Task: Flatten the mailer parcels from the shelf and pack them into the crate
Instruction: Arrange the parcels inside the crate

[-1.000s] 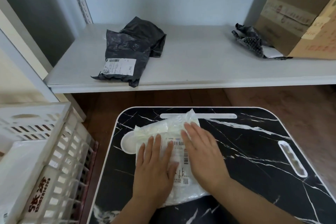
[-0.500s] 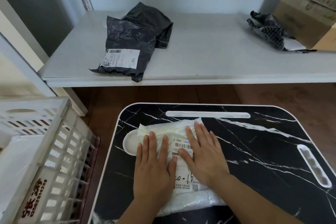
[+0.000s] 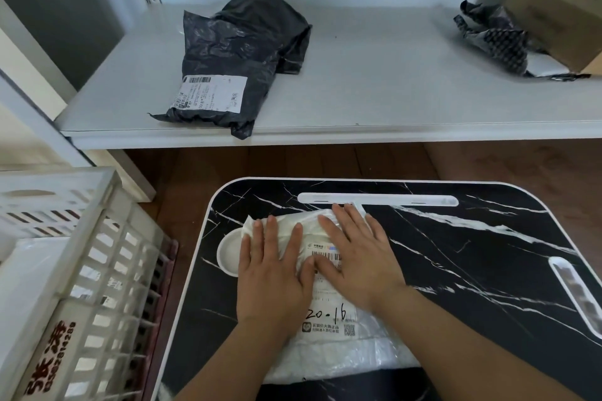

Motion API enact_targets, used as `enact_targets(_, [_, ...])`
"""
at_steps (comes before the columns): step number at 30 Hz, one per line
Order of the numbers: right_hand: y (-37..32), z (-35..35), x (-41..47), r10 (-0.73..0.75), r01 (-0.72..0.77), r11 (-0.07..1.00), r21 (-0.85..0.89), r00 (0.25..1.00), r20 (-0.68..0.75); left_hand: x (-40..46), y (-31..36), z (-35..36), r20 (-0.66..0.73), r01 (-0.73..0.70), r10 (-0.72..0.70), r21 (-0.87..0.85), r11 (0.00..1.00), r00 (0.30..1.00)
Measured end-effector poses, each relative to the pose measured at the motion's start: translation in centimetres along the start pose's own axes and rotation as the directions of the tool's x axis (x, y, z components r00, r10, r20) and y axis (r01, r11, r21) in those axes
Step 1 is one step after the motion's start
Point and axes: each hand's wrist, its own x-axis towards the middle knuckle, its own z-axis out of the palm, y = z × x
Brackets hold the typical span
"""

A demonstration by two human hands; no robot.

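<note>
Here, both hands, left and right, spread flat atop the white mailer on the marble-patterned table.

Soft, even daylight, moderately bright; no hard source in frame. Diffuse shadow under the shelf front edge, darkening the wood floor below. Deep shade at upper left behind the upright. Mild sheen on the black marble-pattern table, no blown highlights. Strong wide-angle bending at edges: shelf line bows, crate at left stretched and slightly soft. Centre sharp, label print on the white mailer legible. No motion blur on either hand.
</note>
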Motion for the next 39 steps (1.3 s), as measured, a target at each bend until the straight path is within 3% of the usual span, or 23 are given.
enact_targets(7, [-0.3,0.7,-1.0,0.104,-0.108,0.994,-0.025,0.987,-0.119,-0.3,-0.2,-0.2,-0.010,0.022,-0.022,-0.056,0.998,1.000])
enact_targets(11, [-0.1,1.2,-6.0,-0.099,0.090,0.989,-0.116,0.993,-0.068,-0.1,-0.4,-0.5,0.021,0.016,-0.016,-0.028,0.999,1.000])
enact_targets(13, [0.4,1.4,-7.9,-0.131,0.123,0.983,-0.140,0.990,-0.048,0.0,-0.4,-0.6,0.058,0.006,-0.006,-0.013,1.000,0.998])
enact_targets(22, [-0.8,0.4,-8.6,-0.010,0.010,0.996,-0.084,1.000,-0.008,-6.5,2.2,-1.3,0.119,0.014,-0.014,0.003,1.000,0.993])
enact_targets(28, [-0.8,0.7,-10.1,-0.004,0.008,0.995,-0.095,0.999,0.034,-7.5,1.5,-0.1,0.047,-0.029,0.029,0.002,1.000,0.998])
enact_targets(39, [-1.1,0.2,-8.9,0.010,-0.014,0.995,-0.096,0.999,-0.041,-6.6,1.7,-0.2,0.027,-0.053,0.053,-0.020,0.998,0.998])
